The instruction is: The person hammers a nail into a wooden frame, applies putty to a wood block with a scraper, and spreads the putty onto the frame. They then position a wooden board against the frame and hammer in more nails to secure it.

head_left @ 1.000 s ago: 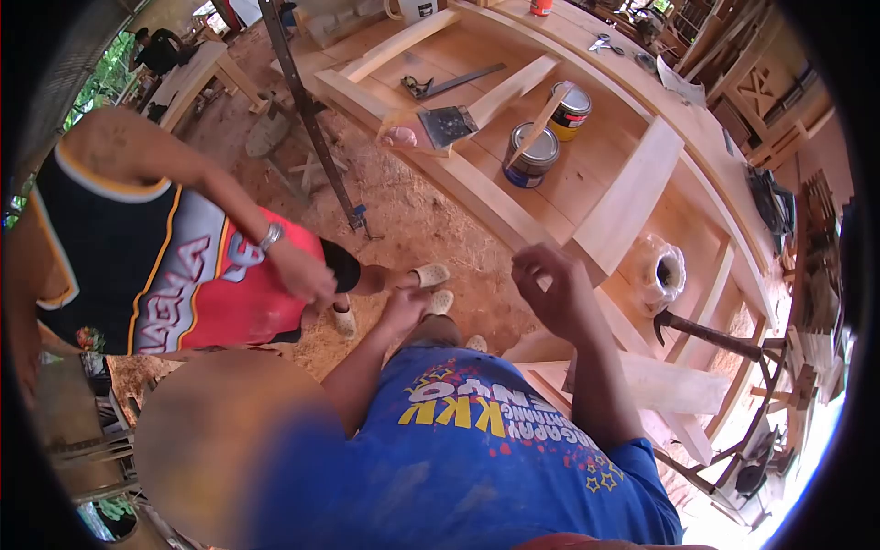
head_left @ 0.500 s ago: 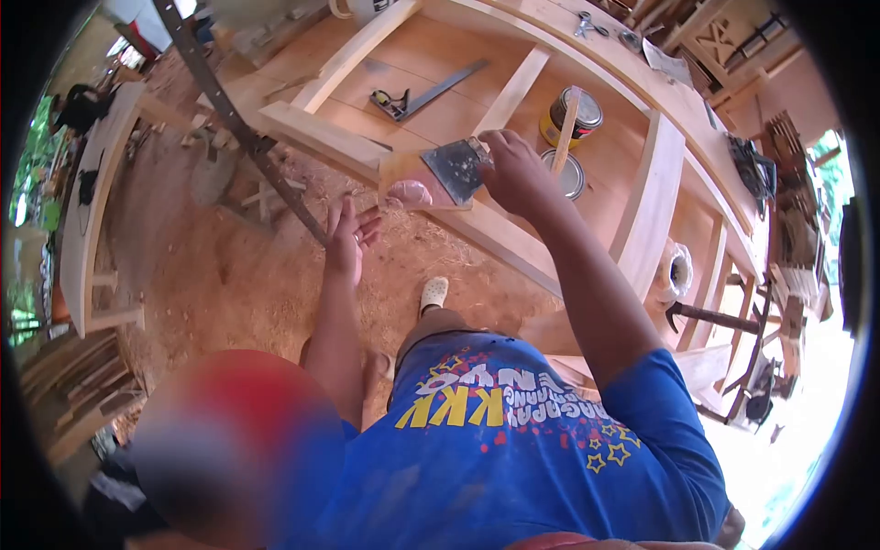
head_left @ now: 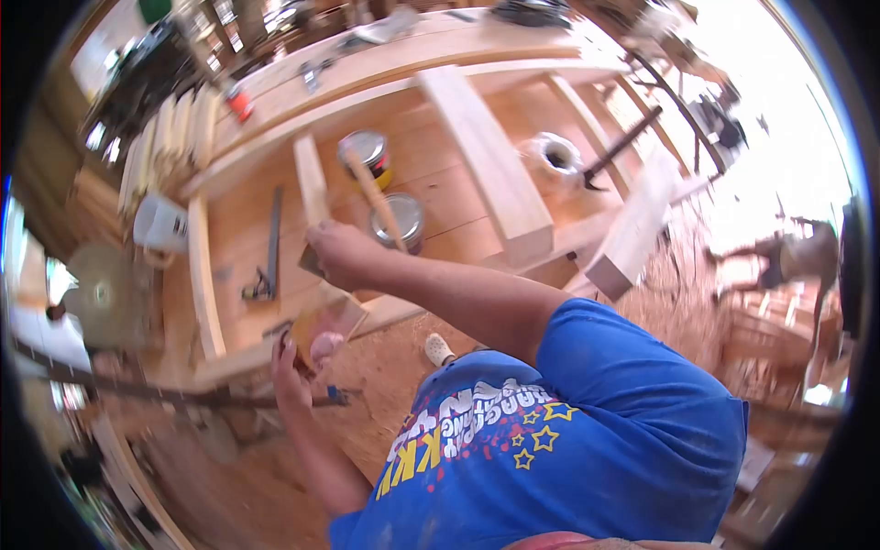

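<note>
My right hand [head_left: 339, 252] is closed around a scraper [head_left: 312, 261], whose dark blade shows only partly beneath my fingers. Below it, a thin board [head_left: 330, 316] bears a lump of pink paste [head_left: 325, 346] and lies at the near rail of a wooden frame. Beside the board's left edge is my left hand [head_left: 291, 371], blurred, fingers apart; whether they touch the board is unclear. A combination square [head_left: 273, 243] lies inside the frame. Right of it stand an open can [head_left: 365, 151] and a second round can [head_left: 399, 218], with a wooden stick [head_left: 374, 197] leaning across them.
A thick wooden beam [head_left: 486, 165] crosses the frame. To its right are a roll [head_left: 555, 156] and a hammer [head_left: 623, 147]. A white bucket [head_left: 160, 225] stands at the left. Behind are a plank bench [head_left: 302, 69] and stacked timber. Another person [head_left: 793, 257] is at far right.
The view has swung, so the frame and cans appear further left. My right hand has lifted the scraper off the board; my left hand has come close to the board's edge.
</note>
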The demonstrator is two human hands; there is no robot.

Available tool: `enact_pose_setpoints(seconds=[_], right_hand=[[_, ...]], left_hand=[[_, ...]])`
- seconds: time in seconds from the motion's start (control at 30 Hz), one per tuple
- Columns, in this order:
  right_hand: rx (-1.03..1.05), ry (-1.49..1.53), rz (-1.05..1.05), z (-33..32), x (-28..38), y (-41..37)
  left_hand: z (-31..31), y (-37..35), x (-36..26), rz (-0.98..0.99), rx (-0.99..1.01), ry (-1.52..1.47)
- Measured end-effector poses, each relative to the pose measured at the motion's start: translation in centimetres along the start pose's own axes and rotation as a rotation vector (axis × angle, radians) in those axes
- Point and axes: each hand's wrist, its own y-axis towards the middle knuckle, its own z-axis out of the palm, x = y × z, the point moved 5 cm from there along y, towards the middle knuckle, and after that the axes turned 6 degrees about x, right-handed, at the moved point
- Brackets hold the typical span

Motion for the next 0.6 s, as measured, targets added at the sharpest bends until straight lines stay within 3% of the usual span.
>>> enact_pose_setpoints(seconds=[0.07, 0.17, 0.23, 0.3, 0.47, 0.57, 0.6], right_hand=[[-0.266, 0.097, -0.068, -2.4, -0.3, -2.8], [-0.129, 0.555, -0.012, -8.4, 0.6, -11.1], [-0.09, 0.838, 0.103, -9.5, -1.9, -16.6], [-0.238, 1.387, 0.123, -10.2, -3.6, -22.7], [-0.574, 1.657, -0.028, -10.8, -7.5, -33.8], [-0.609, 1.666, 0.049, -12.1, -6.5, -36.0], [-0.57, 1.642, -0.006, -12.0, -6.8, -36.2]], left_hand=[[-1.4, 0.9, 0.6, 0.02, 0.104, 0.04], [-1.2, 0.6, 0.5, 0.038, 0.059, 0.118], [0.1, -0.8, -0.2, 0.038, 0.09, 0.011], [0.2, -1.9, -0.5, 0.048, 0.119, -0.049], [0.0, -3.3, -3.4, 0.12, 0.142, -0.112], [4.9, -4.7, -7.7, 0.055, 0.344, -0.461], [6.0, -3.8, -8.5, 0.114, 0.38, -0.462]])
